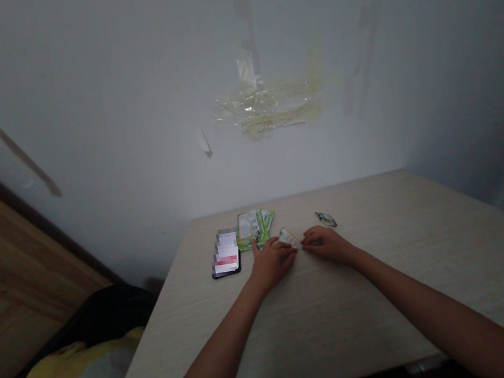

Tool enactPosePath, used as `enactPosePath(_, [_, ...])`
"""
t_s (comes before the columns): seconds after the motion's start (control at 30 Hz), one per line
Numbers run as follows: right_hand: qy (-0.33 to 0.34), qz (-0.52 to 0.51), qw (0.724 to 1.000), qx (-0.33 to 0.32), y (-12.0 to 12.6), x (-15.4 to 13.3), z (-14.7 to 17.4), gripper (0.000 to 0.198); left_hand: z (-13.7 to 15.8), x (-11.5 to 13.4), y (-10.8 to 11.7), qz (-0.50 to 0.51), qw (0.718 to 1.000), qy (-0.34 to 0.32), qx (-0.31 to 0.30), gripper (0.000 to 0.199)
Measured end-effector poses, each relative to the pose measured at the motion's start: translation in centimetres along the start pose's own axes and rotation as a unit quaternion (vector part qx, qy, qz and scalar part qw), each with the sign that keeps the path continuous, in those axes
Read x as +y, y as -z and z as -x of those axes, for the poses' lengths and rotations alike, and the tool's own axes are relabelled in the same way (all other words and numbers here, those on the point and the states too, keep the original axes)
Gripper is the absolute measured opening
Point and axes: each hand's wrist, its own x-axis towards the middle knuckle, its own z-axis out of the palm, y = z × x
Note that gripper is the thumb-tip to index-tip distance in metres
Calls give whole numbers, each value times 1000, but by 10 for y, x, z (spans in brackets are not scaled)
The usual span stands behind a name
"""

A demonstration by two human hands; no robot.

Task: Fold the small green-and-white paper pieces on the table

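From where I stand, two bare forearms reach in from the near edge of a pale tabletop (pixel 370 316), the left forearm (pixel 211 356) and the right forearm (pixel 432 301) slanting inward until the hands almost meet near the middle. Both are palm down with wrists low. The left hand (pixel 271 263) has its fingertips closed on the left and near edge of a small printed piece (pixel 290 238); an outer finger sticks out towards a pile, though I cannot tell whether it touches. The right hand (pixel 329 244) pinches the piece's right corner, fingers bent. The piece lies between them, pointed at its far end, and looks partly folded.

To the left lies a phone (pixel 225 255), its lit screen blurred out. Just beyond the left hand, beside the phone, is a pile of green-and-white packets (pixel 251 227), flat and seemingly not yet worked on. Beyond the right hand sits one small folded piece (pixel 326 219), apparently finished. So I judge it early: one done, one in hand, several left.

Behind rises a grey wall (pixel 126 107) with peeling tape (pixel 277 106).
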Motion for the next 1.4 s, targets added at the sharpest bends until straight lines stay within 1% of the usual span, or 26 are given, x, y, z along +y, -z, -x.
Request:
enactPosePath(0.3, [4,-7,1000,-7,1,1,0,14,0,-3,-3,3,1000,-6,18,24])
enactPosePath(0.43, [2,-3,1000,-4,1,0,0,15,2,-3,-4,4,999,-10,39,25])
enactPosePath(0.63, [8,-6,1000,-9,1,1,-1,14,5,0,-5,-16,997,-52,61,26])
enactPosePath(1.0, [7,-6,1000,-4,0,4,-1,14,6,5,-9,-40,993,-81,70,27])
enactPosePath(1.17, [9,-4,1000,-12,1,2,-1,13,6,9,-5,-72,991,-83,70,27])
enactPosePath(1.4, [7,-8,1000,-7,-1,4,-1,13,5,10,0,-96,989,-97,59,27])
